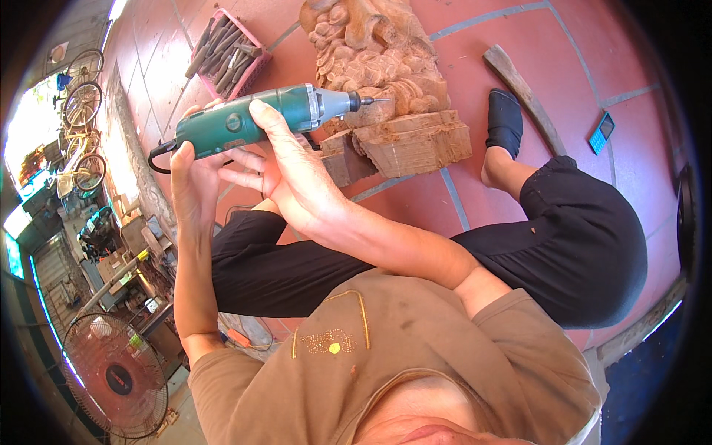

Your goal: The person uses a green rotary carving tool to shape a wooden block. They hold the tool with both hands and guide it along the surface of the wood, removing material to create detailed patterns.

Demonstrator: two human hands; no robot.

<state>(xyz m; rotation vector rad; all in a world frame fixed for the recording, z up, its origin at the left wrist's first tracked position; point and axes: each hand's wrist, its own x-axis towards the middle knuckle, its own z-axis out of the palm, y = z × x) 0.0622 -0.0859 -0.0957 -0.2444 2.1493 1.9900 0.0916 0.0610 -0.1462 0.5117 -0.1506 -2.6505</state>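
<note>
A green rotary grinder [237, 122] with a grey metal nose lies level across both my hands, its thin bit [374, 100] pointing right. My left hand [190, 167] grips the rear end, where a black cord comes out. Around the front half of the body, my right hand [293, 167] is closed with its thumb on top; some of its fingers are hidden under the tool. Just beyond the hands is a brown wood carving [378, 67] with rounded, clustered relief and a rough block base [415, 144]. In this view the bit overlaps the carving; I cannot tell whether they touch.
A pink basket [256, 70] of chisel-like tools [222, 55] stands far left. Right of the carving are a curved wooden club [526, 100], my dark-socked foot [504, 119] and a keypad phone [601, 133] on red tiles. A fan [115, 377] and bicycles [83, 104] are at left.
</note>
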